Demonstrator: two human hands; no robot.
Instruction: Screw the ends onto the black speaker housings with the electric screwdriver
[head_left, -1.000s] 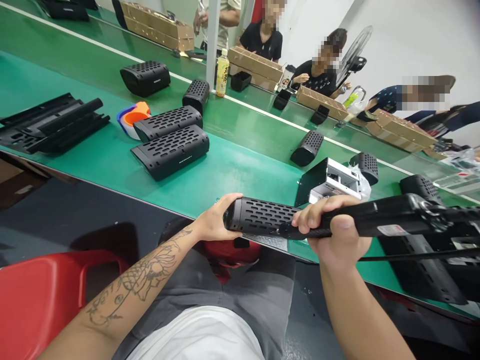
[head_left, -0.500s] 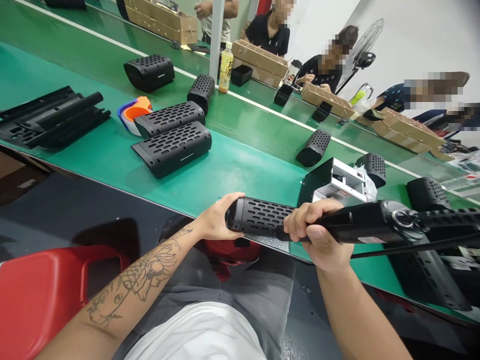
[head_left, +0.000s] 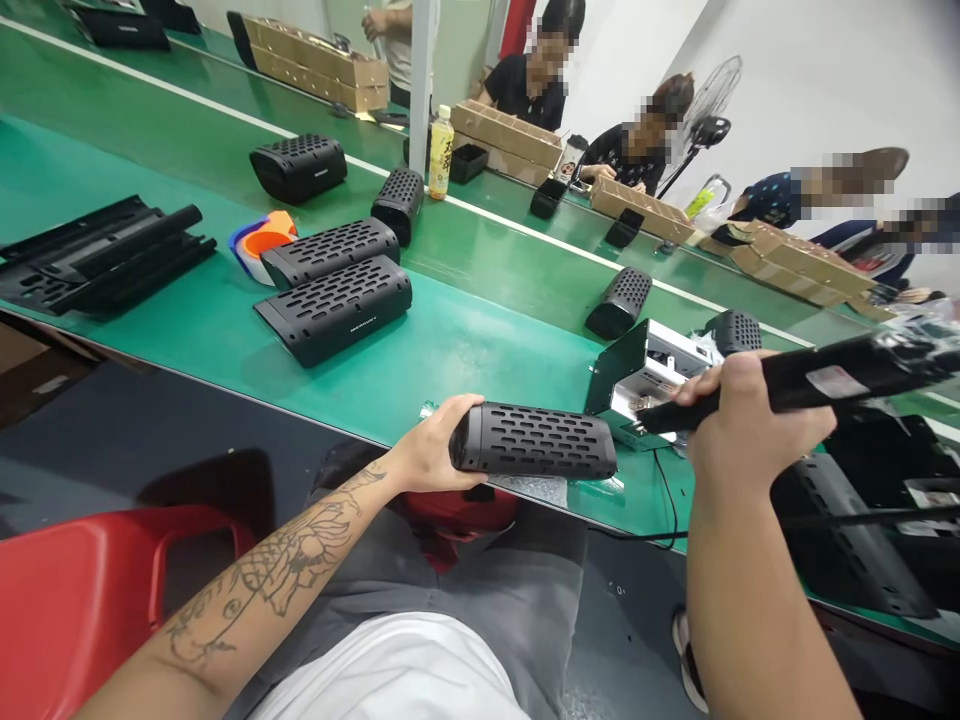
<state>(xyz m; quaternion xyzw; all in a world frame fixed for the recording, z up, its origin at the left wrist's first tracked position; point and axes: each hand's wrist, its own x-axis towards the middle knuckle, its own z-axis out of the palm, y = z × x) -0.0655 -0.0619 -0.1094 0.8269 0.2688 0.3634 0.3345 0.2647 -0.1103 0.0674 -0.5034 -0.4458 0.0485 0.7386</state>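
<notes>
My left hand [head_left: 439, 445] is closed round the left end of a black perforated speaker-like housing [head_left: 551, 440], which lies at the table's front edge. My right hand [head_left: 757, 425] grips a black electric screwdriver [head_left: 821, 380], tilted so its tip points left and down. That tip is at the front of a white and black screw feeder [head_left: 656, 375]; whether they touch I cannot tell. Clear plastic film [head_left: 604, 487] shows beneath the housing.
Two similar housings [head_left: 337, 310] stand at the left by an orange tape roll [head_left: 266, 235] and black panels [head_left: 105, 255]. A yellow-labelled bottle [head_left: 440, 152] stands near a post [head_left: 421, 90]. People sit across the line behind cardboard boxes [head_left: 502, 140]. A cable [head_left: 667, 500] hangs near the edge.
My right hand has moved right with the screwdriver, off the housing's right end and over to the screw feeder. My left hand keeps its hold on the housing.
</notes>
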